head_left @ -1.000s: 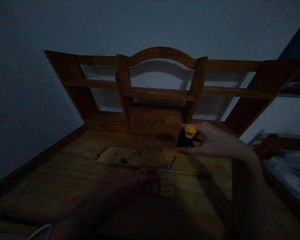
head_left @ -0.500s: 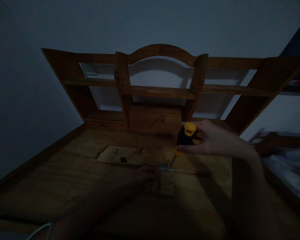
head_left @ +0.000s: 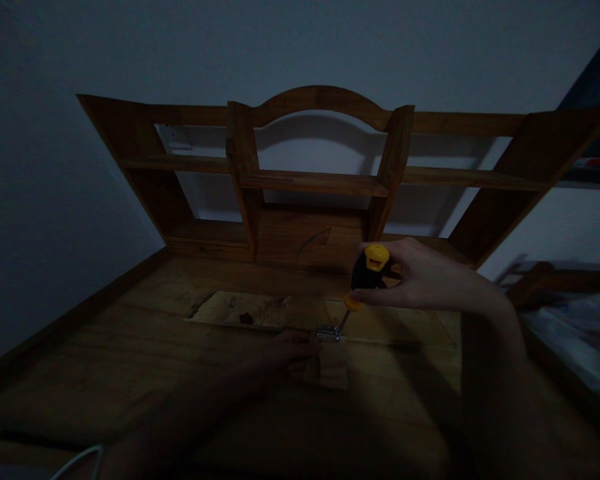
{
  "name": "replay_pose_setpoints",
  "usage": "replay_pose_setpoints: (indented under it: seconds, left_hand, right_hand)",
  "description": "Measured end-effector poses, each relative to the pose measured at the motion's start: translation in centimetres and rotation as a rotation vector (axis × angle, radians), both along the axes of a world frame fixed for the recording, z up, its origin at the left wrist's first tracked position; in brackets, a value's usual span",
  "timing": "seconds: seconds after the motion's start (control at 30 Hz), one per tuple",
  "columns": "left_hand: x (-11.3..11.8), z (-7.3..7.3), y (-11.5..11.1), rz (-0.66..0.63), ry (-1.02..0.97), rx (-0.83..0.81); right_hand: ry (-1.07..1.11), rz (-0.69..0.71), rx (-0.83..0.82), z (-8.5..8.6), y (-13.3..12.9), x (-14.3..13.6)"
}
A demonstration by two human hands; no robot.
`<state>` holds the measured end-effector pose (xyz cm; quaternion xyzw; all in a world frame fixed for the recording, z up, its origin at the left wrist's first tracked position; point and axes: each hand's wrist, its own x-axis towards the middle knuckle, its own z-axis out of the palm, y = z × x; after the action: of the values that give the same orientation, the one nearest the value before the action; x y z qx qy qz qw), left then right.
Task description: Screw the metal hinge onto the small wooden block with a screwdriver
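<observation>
My right hand [head_left: 405,277] is closed round the black and yellow handle of a screwdriver [head_left: 367,273], which tilts with its shaft pointing down and left. The tip is at the right edge of a small metal hinge [head_left: 329,333]. Under the hinge's near side lies a small wooden block [head_left: 333,367]. My left hand [head_left: 287,350] is at the block's left side, its fingertips against the wood; it is dim there. Behind the hinge a long wooden board [head_left: 395,320] lies flat, and its left part has a rough surface with a dark spot.
A wooden shelf unit [head_left: 315,183] stands at the back of the wooden desk [head_left: 145,353], against the wall. A white cable [head_left: 83,455] is near my left wrist. Pale plastic-like material [head_left: 580,333] lies beyond the desk's right edge.
The view has shifted very slightly. Both hands, the screwdriver and the hinge keep nearly the same positions relative to one another.
</observation>
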<state>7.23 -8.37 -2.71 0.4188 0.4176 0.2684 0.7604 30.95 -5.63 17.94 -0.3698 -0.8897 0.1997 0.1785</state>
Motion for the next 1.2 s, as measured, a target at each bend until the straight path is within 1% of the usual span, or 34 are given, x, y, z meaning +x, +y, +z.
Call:
replay_pose_setpoints:
  seconds: [0.1,0.23,0.33,0.6,0.8,0.87,1.0,1.13,1.2]
  left_hand:
    - [0.0,0.1,0.0,-0.011,-0.048,-0.014]
    - [0.1,0.6,-0.1,-0.032,-0.087,-0.012]
    - [0.2,0.7,-0.1,-0.024,-0.067,-0.016]
    - [0.2,0.4,0.1,-0.029,-0.021,-0.028]
    - [0.2,0.5,-0.1,0.019,-0.019,-0.033]
    - [0.2,0.5,-0.1,0.016,-0.022,-0.027]
    - [0.1,0.1,0.0,-0.007,-0.060,-0.014]
    - [-0.1,-0.5,0.2,-0.019,-0.058,0.001]
    - [-0.1,-0.6,0.2,-0.041,-0.070,0.009]
  right_hand:
    - [0.010,-0.006,-0.004,0.0,0.0,0.0]
    - [-0.001,0.003,0.004,-0.1,0.1,0.1]
    - [-0.011,0.014,0.005,-0.2,0.2,0.1]
    - [0.004,-0.017,-0.032,-0.3,0.4,0.1]
    - [-0.008,0.018,-0.039,-0.1,0.3,0.1]
    - [-0.002,0.014,-0.038,-0.1,0.3,0.1]
    - [0.004,0.002,-0.034,-0.3,0.3,0.2]
    - [0.002,-0.023,-0.018,-0.4,0.4,0.2]
    - [-0.002,-0.032,-0.013,-0.3,0.3,0.2]
